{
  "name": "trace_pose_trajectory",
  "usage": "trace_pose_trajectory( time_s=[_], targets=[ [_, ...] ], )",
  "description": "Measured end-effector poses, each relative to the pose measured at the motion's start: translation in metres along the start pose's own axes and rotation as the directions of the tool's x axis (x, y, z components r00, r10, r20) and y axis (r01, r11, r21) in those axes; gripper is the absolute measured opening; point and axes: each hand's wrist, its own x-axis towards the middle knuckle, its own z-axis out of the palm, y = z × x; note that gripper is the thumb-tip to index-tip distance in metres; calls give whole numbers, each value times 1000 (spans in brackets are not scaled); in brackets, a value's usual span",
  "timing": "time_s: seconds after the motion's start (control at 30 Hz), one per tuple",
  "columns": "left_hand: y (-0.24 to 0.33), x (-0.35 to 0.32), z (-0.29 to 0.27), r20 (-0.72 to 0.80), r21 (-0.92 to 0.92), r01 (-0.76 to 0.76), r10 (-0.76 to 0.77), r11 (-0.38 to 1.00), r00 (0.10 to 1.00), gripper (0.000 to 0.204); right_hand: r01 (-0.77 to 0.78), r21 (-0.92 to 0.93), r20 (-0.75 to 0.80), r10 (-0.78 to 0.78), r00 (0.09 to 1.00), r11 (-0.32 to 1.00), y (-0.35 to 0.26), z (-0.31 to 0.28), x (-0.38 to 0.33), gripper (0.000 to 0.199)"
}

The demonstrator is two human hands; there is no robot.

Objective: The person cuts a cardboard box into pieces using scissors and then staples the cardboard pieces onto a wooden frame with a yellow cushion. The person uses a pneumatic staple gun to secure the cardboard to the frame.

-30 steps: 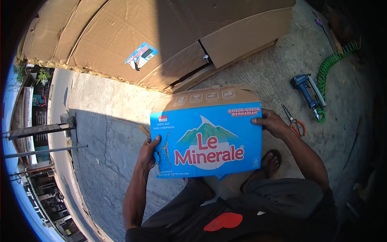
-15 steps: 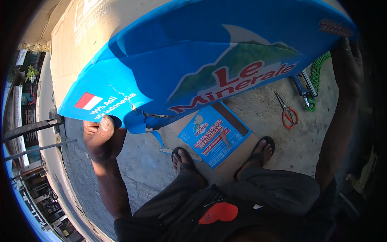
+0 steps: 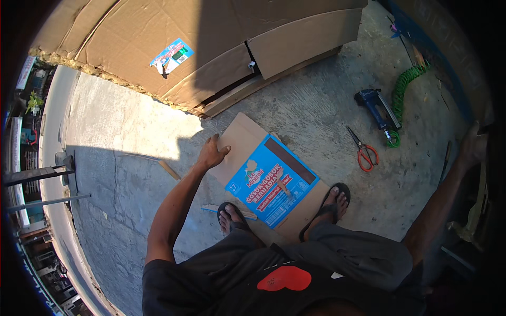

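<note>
Reach toward flat cardboard seems the step: left hand, fingers loosely spread, is by its edge; lifting would need a pinch. Right hand: cannot tell its grip.

Below the bare left hand: black short-sleeved T-shirt bearing a large, rounded red print; plain dark grey trousers; black thong sandals on bare feet.

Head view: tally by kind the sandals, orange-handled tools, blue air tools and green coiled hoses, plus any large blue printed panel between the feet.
Sandals: 2
Orange-handled tool: 1
Blue air tool: 1
Green coiled hose: 1
Blue printed panel: 1
Total: 6
</note>
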Motion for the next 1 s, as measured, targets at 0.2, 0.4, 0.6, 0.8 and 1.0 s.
trace_pose_trajectory(
  time_s=[0.2, 0.4, 0.6, 0.8, 1.0],
  targets=[
    [25, 47, -3, 107, -7, 166, -164, 986, 981, 68, -502, 213, 973, -227, 34, 838, -86, -4, -256, 52],
    [43, 2, -61, 211, -762, 139, 39, 633, 977, 36, -423, 62, 927, -209, -310, 904, -115, -36, -371, 83],
    [3, -35, -95, -96, -857, -92, 19, 506, 995, 34, -440, 192, 903, -334, -272, 877, -136, -53, -294, 50],
    [0, -30, -130, -443, -848, -417, -5, 325, 896, 32, -119, 423, 887, -383, 260, 898, -204, 10, -144, 37],
    [-14, 22, -124, -564, -640, -266, -206, 721, 800, 30, 373, 356, 728, -504, 465, 857, -251, 112, -84, 24]
  ],
)
